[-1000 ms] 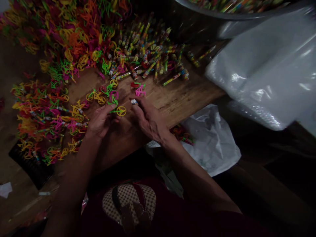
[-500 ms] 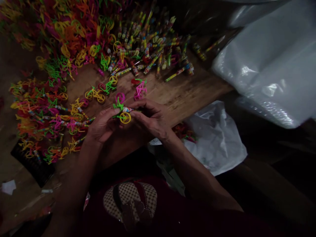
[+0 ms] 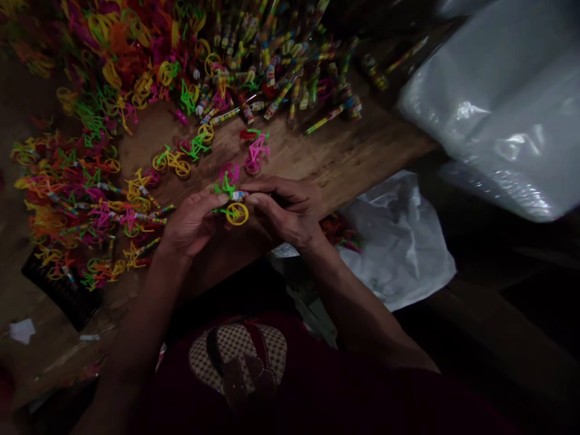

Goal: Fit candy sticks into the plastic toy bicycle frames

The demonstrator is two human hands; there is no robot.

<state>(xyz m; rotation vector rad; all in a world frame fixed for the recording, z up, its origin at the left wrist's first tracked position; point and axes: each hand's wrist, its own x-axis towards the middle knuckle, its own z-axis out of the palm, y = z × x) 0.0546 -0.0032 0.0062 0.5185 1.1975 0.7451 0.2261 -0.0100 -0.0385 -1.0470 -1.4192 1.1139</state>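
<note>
Between my hands is a small plastic toy bicycle [image 3: 237, 214] with a green frame, one yellow wheel and one pink wheel. My left hand [image 3: 193, 220] pinches its green frame between thumb and fingers. From the right, my right hand [image 3: 287, 211] grips the end of a small printed tube [image 3: 238, 195] that lies against the frame; its far end is hidden by the fingers. Just beyond them a pink toy bicycle [image 3: 257, 148] rests on the wooden board. A yellow toy bicycle [image 3: 172, 162] and a green one [image 3: 198, 146] lie farther left.
Bicycles with tubes form a pile [image 3: 90, 211] at left. Behind it is a heap of loose bicycles [image 3: 122, 54], beside many printed tubes [image 3: 272, 66]. Clear plastic bags [image 3: 493, 121] stand at right, and a white bag [image 3: 394, 241] hangs below the wooden board [image 3: 362, 154].
The toy bicycle and both hands have shifted slightly right in the view. The right fingers stay on the tube, and the left hand keeps its hold. The surroundings shift a little with the camera.
</note>
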